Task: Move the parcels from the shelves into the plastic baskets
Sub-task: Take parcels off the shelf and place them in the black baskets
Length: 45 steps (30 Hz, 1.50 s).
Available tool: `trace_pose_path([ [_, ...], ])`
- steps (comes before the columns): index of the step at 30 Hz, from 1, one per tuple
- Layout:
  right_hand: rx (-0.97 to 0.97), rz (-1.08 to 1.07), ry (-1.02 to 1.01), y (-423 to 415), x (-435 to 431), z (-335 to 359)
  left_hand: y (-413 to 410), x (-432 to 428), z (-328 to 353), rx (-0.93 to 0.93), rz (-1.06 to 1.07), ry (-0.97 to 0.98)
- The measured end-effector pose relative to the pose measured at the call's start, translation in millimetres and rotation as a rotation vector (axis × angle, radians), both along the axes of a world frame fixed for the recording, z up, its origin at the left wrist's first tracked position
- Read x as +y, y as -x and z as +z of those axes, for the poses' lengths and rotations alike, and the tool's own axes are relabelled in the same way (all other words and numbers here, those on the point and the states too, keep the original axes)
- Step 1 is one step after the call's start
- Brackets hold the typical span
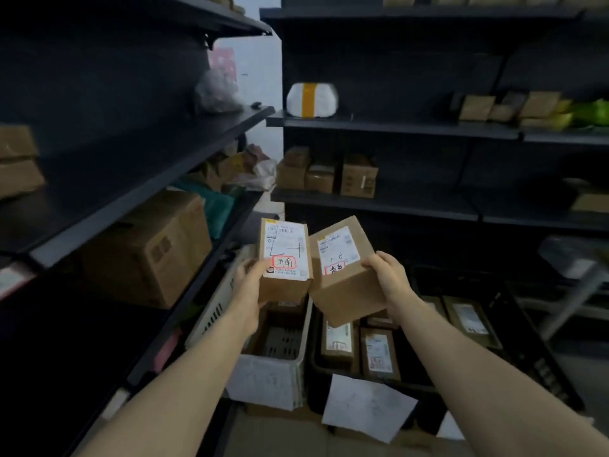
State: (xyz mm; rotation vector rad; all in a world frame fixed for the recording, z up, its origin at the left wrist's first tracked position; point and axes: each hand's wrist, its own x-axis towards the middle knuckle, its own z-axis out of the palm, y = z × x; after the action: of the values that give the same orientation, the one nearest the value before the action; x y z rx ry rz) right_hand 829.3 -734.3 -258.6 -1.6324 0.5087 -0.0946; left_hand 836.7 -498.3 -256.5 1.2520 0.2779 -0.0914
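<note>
The person is holding two cardboard parcels up over the white basket [296, 367], with the labels facing them. The left hand [248, 278] is gripping the left parcel [285, 258] by its side, directly above that basket. The right hand [389, 275] is clutching the right parcel [342, 275] just right of it, over the black basket [514, 324]. I'd be checking each red stamp first, then lowering each parcel flat beside those already inside, not dropping it.

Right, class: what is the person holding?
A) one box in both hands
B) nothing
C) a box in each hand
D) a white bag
C: the left hand grips the left box, the right hand the right box.
</note>
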Motion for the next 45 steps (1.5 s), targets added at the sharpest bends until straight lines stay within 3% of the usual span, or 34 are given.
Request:
trace_pose_path([
  [9,0.142,-0.259,-0.013,-42.5,-58.8,-66.5,-83.0,-33.4,-71.5,0.169,-0.029,-0.117],
  [25,0.207,0.055,-0.138,-184.7,-56.2,-137.5,-180.1,-19.8,-123.2,0.337,0.376,-0.271],
  [40,0.245,-0.036,-0.306,-193.6,-88.7,-179.0,-201.2,-64.7,-179.0,0.354,0.173,-0.317],
  [45,0.266,0.036,-0.376,-191.2,-65.4,-182.7,-194.6,-53.0,-198.5,0.424,0.123,-0.324],
])
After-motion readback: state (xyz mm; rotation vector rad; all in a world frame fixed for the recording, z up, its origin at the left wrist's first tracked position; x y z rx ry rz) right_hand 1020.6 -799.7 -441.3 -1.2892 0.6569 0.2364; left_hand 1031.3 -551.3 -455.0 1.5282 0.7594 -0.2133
